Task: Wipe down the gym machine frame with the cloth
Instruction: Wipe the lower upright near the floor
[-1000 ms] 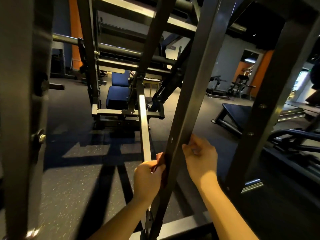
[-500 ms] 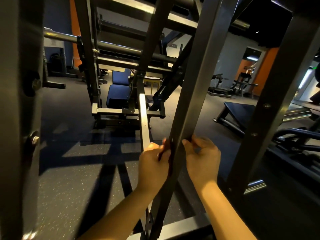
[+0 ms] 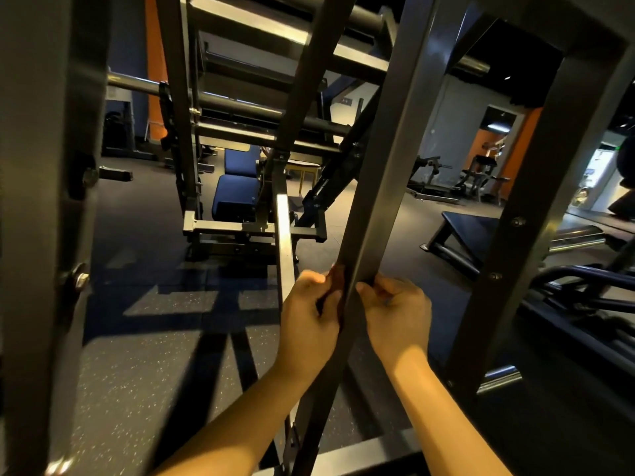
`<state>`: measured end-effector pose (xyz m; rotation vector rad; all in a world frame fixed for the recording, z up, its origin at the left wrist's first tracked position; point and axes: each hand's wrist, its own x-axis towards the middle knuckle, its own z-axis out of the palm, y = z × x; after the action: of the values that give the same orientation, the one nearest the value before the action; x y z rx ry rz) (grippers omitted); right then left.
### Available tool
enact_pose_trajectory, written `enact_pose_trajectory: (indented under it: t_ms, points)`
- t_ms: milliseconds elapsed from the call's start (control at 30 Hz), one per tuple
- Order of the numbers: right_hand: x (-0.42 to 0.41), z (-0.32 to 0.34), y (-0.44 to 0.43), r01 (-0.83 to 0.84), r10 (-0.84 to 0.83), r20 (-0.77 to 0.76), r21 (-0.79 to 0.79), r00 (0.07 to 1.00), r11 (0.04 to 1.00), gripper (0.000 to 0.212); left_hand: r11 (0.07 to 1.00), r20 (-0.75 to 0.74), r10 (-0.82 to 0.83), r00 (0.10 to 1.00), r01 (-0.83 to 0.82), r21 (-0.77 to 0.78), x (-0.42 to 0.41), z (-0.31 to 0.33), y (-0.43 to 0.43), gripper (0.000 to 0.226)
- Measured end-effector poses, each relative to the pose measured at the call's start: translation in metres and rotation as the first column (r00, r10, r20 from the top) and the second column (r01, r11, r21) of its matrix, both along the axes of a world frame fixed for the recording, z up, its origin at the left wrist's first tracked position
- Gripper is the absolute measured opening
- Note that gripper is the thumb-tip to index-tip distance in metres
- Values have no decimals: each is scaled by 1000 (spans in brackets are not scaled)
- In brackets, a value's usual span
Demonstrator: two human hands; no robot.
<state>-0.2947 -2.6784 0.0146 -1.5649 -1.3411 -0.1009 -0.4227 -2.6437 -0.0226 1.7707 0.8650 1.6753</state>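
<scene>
We wipe the slanted bar (image 3: 378, 201), left hand (image 3: 309, 314) pinching the cloth (image 3: 336, 286), right hand (image 3: 395, 314) gripping the bar; next we should slide both up.

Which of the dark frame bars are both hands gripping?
The slanted middle bar: left hand holds a cloth against it, right hand grips it. The bolted bar to its right is untouched.

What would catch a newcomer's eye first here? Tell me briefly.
At bottom centre, the left hand pinches a dark reddish cloth against the slanted dark grey steel frame bar, while the right hand grips its other edge. Behind, left of centre, sits a blue padded seat.
</scene>
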Motion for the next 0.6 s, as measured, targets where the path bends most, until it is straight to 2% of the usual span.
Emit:
enact_pose_trajectory:
  t_ms: [100,133,233,300,367,400,433,500,600]
  points:
    - [0,0,0,12,-11,7,-7,1000,1000,13,963,-182,-22,983,-29,-269,-8,-36,-9,25]
    - [1,-2,1,22,-22,-2,-15,1000,1000,13,961,-209,-23,978,-36,-276,-8,-36,-10,27]
    - [0,-4,-3,2,-2,-16,-20,1000,1000,8,998,-102,-12,995,6,-62,-6,11,-7,18]
    - [3,7,-6,-5,4,-10,-86,1000,996,14,996,-74,-24,997,30,83,-3,62,3,13]
    - [3,34,-13,-6,2,-23,-165,1000,986,20,986,-42,-28,999,34,164,-1,113,14,14]
    - [3,53,-16,-10,8,-19,-129,1000,992,17,977,-33,-20,999,26,211,0,134,17,15]
    - [4,73,-18,-22,22,-5,-18,1000,1000,14,968,-26,-10,1000,17,250,2,145,18,15]
    - [5,115,-16,-21,12,43,213,999,977,37,957,9,-24,1000,21,288,6,142,17,13]
    - [1,165,-6,-52,19,119,283,993,958,35,988,47,-59,997,52,145,2,83,12,19]
